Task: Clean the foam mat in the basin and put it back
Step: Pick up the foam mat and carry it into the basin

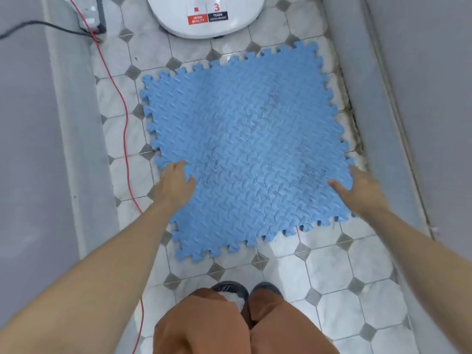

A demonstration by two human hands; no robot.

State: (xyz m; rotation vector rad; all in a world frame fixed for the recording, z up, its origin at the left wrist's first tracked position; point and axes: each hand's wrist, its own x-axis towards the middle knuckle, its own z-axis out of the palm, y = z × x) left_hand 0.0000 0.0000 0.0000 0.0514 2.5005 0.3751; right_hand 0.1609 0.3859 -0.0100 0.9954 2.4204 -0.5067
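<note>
A blue foam mat (245, 139) with jigsaw edges and a leaf-like texture lies flat on the tiled floor, with a few darker smudges on its surface. My left hand (176, 182) rests on its near left edge, thumb on top and fingers at the rim. Over the near right edge is my right hand (357, 187), fingers spread and touching the mat. Whether either hand has curled under the edge I cannot tell. No basin is in view.
A white appliance (207, 16) with stickers stands on the floor beyond the mat. A red cable (120, 98) runs along the left of the floor, with a black cable (38, 24) at top left. Grey walls close in on both sides. My feet (245, 292) stand just behind the mat.
</note>
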